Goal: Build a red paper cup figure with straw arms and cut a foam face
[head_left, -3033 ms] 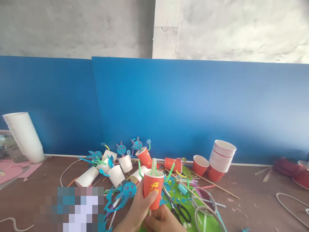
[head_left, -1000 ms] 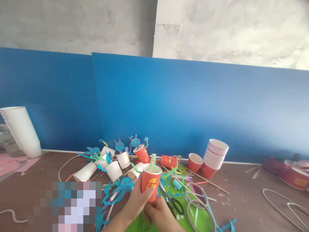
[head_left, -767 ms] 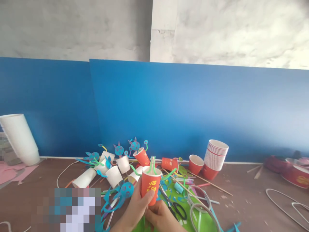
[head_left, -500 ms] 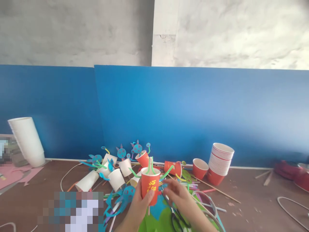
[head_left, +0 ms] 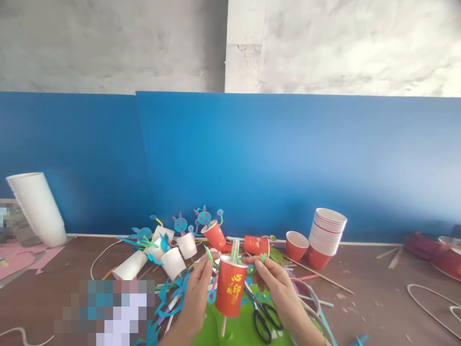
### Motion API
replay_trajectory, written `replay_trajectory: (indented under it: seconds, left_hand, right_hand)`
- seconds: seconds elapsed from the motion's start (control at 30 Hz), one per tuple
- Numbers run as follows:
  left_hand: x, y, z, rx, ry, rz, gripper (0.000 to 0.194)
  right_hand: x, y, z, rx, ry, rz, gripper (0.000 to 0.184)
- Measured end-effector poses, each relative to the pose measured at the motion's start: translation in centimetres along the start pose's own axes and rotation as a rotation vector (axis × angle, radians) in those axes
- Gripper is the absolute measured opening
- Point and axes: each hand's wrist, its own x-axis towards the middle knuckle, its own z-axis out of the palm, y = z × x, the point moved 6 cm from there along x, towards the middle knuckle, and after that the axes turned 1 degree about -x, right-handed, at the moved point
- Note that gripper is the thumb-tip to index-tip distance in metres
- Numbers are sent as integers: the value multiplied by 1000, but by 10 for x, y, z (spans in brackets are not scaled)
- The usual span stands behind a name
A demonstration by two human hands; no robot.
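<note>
A red paper cup (head_left: 231,293) with yellow lettering is upright between my hands. Bundled green-and-pale straws (head_left: 235,251) rise from its mouth, and a thin stick (head_left: 224,327) pokes out below its base. On the left side, my left hand (head_left: 199,284) pinches a green straw (head_left: 209,254) that sticks out beside the cup. My right hand (head_left: 275,281) pinches another green straw (head_left: 263,259) on the opposite side. Black-handled scissors (head_left: 264,319) lie under my right hand, on green paper (head_left: 212,327).
White paper cups (head_left: 173,264) with blue paper cat-like figures (head_left: 180,224) crowd the left middle. A stack of red-and-white cups (head_left: 327,235) stands at right, beside a single red cup (head_left: 297,246). White stacked cups (head_left: 38,206) lean far left. Behind is a blue panel (head_left: 252,168).
My left hand has let go of the cup's body and moved up to the left straw. My right hand has closed on the right straw. The cup sits slightly lower and further right.
</note>
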Motion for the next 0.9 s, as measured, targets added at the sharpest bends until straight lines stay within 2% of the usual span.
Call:
replay_trajectory:
  seconds: [0.13,0.2,0.33,0.5,0.57,0.73,0.9]
  left_hand:
    - [6,2,3,-236,-63,-136,41]
    - [6,3,5,-268,-110,-209,41]
    - [6,5,8,-196,-219,-260,44]
    - [4,8,10,-138,-219,-254,46]
    - [2,9,11,-142,-238,-272,44]
    - [-6,8,15,-126,-380,-365,38]
    - [-9,2,17,-32,-423,-446,31]
  right_hand:
    - [0,1,4,96,-32,88,47]
    - [2,2,6,140,-47,109,47]
    - [4,1,7,142,-81,122,45]
    - [3,0,8,108,-131,104,43]
    - [3,0,10,82,-185,102,42]
    - [0,0,15,7,-278,105,43]
    - [-3,-4,19,-100,-332,84,47]
